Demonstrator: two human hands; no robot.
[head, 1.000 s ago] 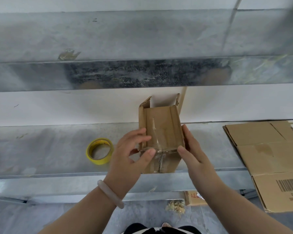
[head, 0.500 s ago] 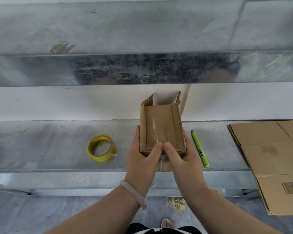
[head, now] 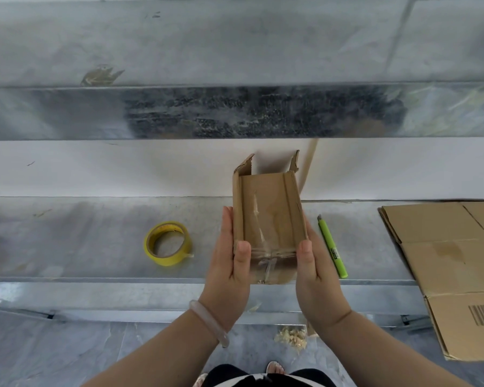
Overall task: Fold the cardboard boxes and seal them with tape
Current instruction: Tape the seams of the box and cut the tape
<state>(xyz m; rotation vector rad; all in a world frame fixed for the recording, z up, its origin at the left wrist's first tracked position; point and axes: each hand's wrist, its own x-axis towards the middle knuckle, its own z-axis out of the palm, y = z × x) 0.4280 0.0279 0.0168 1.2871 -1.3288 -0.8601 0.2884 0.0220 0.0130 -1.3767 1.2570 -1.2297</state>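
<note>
Box: small brown cardboard box (head: pixel 268 216) at the centre of the frame, over the front edge of the grey metal tabletop (head: pixel 81 236); clear tape crosses its near end, and the far flaps stand open.
Left hand (head: pixel 229 263): clasps the box's left side, fingers flat along it, thumb on the near corner.
Right hand (head: pixel 313 272): holds the right side likewise, thumb on the opposite corner.
Tape: yellow tape roll (head: pixel 166 243) lies left of centre, near the left hand.
Cutter: slim green utility knife (head: pixel 331 247) lies just right of the right hand.
Spare stock: flattened brown cardboard sheets (head: pixel 453 261) at the right edge.
</note>
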